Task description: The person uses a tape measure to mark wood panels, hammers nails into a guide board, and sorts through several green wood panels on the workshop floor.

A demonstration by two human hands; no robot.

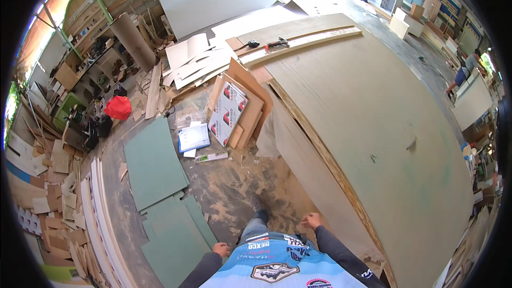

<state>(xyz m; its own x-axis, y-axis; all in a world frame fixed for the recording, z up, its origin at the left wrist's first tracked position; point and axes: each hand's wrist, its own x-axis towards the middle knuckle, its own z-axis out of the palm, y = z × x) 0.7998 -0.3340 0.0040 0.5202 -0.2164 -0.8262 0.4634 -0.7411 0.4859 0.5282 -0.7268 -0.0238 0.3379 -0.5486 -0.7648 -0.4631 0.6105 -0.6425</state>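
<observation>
My left hand (pixel 221 249) hangs beside my blue shirt, above the green boards (pixel 170 234) on the floor. Its fingers are loosely bent, and I see nothing in them. On the other side my right hand (pixel 311 221) is held out near the pale panel's side (pixel 320 181), apart from it. That hand is loosely open, with nothing visible in it. Rightward stands a large worktable (pixel 368 101) with a broad flat top. A claw hammer (pixel 276 44) and a small dark tool (pixel 252 44) lie at its far end.
Cardboard and a printed white box (pixel 228 114) lean against the table's far left corner. Papers (pixel 194 137) lie on the sawdust-strewn floor (pixel 240 181). Long white strips (pixel 101 224) and wood offcuts (pixel 64 202) are at left, a red bag (pixel 118 108) beyond. Another person (pixel 465 69) is far right.
</observation>
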